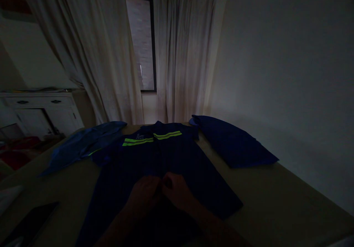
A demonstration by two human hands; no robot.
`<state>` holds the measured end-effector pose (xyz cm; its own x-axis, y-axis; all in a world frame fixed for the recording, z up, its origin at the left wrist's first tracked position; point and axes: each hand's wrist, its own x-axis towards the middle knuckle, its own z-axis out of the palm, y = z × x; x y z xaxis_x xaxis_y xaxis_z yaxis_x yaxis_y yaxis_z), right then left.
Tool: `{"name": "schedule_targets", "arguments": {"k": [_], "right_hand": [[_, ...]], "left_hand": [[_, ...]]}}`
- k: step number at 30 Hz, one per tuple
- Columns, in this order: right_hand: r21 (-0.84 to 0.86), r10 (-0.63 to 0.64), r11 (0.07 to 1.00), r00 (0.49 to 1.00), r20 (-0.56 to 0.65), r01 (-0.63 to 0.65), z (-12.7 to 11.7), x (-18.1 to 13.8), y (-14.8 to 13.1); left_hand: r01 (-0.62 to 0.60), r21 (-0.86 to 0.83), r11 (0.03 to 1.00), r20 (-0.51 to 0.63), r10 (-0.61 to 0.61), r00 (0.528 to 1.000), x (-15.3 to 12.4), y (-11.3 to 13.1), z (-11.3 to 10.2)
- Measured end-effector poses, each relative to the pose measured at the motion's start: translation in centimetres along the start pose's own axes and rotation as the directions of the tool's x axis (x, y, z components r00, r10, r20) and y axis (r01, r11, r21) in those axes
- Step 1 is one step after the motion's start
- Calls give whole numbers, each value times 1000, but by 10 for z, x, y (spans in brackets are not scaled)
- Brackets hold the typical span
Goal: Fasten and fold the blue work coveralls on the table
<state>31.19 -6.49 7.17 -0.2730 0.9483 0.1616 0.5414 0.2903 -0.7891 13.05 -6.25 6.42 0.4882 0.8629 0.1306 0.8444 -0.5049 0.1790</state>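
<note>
A dark blue work shirt (177,155) with yellow-green stripes across the chest lies spread on the table, its collar at the far end. Over the middle of its front, my left hand (148,188) and my right hand (177,190) meet, fingers pinched close together on the shirt's front edges. The picture is dark, so any button between the fingertips cannot be made out. Both forearms reach in from the bottom edge.
On the table (265,199), a lighter blue garment (80,143) lies at left and a folded dark blue garment (232,140) at right by the wall. A dark flat object (31,221) rests near left. Behind are curtains (185,55) and a white cabinet (61,110).
</note>
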Motion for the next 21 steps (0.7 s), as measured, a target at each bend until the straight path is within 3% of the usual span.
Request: {"name": "schedule_targets", "arguments": {"k": [10, 21], "right_hand": [[-47, 9, 999, 1000, -28, -10, 1, -1, 0], [-99, 64, 993, 998, -20, -66, 3, -1, 1]], "left_hand": [[-44, 63, 997, -5, 44, 999, 0, 1, -3], [-35, -21, 999, 6, 35, 999, 1, -3, 2]]}}
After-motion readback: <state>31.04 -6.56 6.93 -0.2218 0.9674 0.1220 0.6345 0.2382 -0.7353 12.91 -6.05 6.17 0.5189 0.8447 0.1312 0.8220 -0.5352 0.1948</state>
